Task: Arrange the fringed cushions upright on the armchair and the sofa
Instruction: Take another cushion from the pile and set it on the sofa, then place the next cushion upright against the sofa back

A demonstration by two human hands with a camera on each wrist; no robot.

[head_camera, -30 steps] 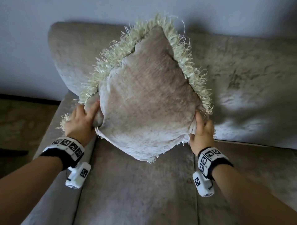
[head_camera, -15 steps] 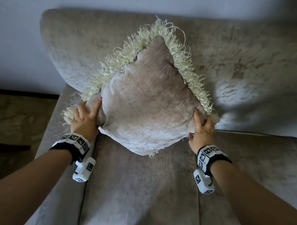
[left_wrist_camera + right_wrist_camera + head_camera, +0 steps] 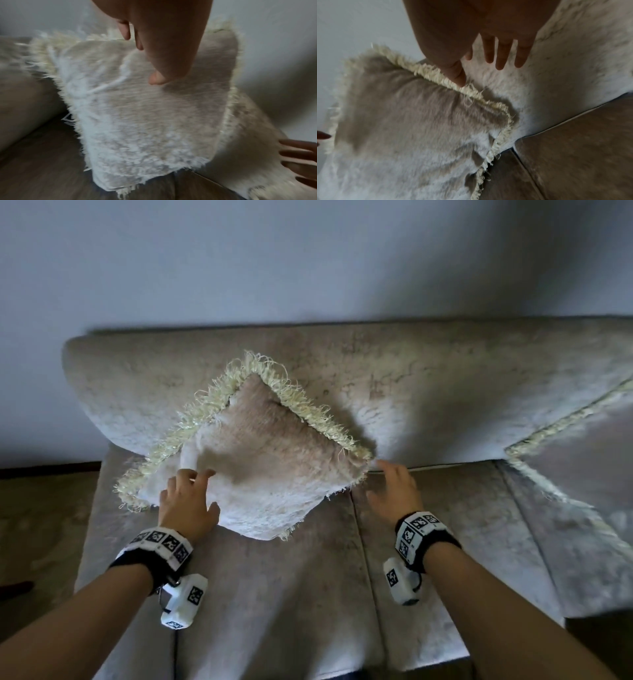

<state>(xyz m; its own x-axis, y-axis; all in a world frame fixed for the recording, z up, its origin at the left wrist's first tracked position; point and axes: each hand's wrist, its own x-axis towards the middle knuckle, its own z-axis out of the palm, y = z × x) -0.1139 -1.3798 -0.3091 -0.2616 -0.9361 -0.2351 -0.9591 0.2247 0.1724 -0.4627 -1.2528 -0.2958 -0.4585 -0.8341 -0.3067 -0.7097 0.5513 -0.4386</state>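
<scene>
A beige cushion (image 3: 270, 460) with a cream fringe leans on one corner against the sofa's backrest (image 3: 428, 392), near the left end of the seat. My left hand (image 3: 186, 501) hovers with relaxed fingers over the cushion's lower left side, holding nothing. My right hand (image 3: 394, 491) is spread open just off the cushion's right corner, its thumb (image 3: 457, 75) by the fringe (image 3: 426, 73). The left wrist view shows the cushion (image 3: 145, 121) under my loose fingers (image 3: 156, 79). A second fringed cushion (image 3: 582, 446) lies at the right edge.
The grey-beige sofa seat (image 3: 274, 594) stretches toward me with seams between its seat pads. A pale wall (image 3: 308, 261) rises behind the backrest. Brown floor (image 3: 41, 515) shows left of the sofa.
Both hands let go of the cushion's side corners and drew back, fingers opening. The cushion now rests lower against the backrest. My view has pulled back, revealing the second cushion at right.
</scene>
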